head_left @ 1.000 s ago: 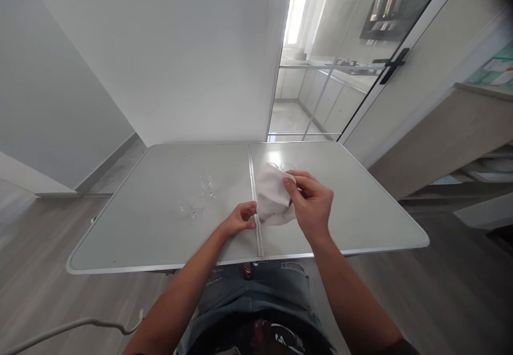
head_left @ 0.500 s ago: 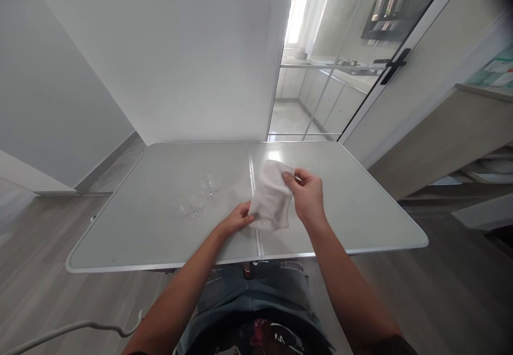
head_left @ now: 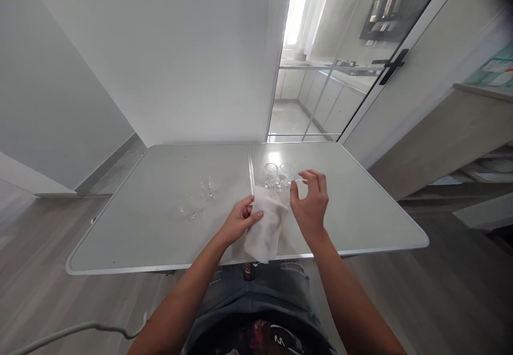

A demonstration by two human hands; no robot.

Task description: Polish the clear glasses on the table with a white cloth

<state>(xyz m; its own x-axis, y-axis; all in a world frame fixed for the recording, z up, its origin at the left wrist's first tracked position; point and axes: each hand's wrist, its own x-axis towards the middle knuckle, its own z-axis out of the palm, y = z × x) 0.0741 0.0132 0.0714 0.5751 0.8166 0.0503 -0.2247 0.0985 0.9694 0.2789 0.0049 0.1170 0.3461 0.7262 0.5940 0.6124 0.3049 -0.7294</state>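
My left hand [head_left: 240,218] pinches the upper left part of a white cloth [head_left: 267,221], which hangs over the near middle of the table. Just beyond the cloth stand small clear stemmed glasses: one glass [head_left: 271,170] on the left and another glass [head_left: 287,171] beside it. My right hand [head_left: 311,197] is at the right of these glasses, thumb and fingers curved and apart. Something clear shows by its fingertips, but I cannot tell whether they touch it. Two more clear glasses, a farther one [head_left: 209,188] and a nearer one [head_left: 193,210], are on the left half.
A pale folding table [head_left: 360,216] with a metal rim and a centre seam lies in front of me. Its far edge meets a white wall [head_left: 192,66] and a glass door [head_left: 312,93] with a black handle. Shelves [head_left: 452,146] stand at the right, a white cable [head_left: 80,327] at lower left.
My right hand has let go of the cloth and shifted slightly right. My left hand has drawn the cloth nearer, so the glasses behind it now show.
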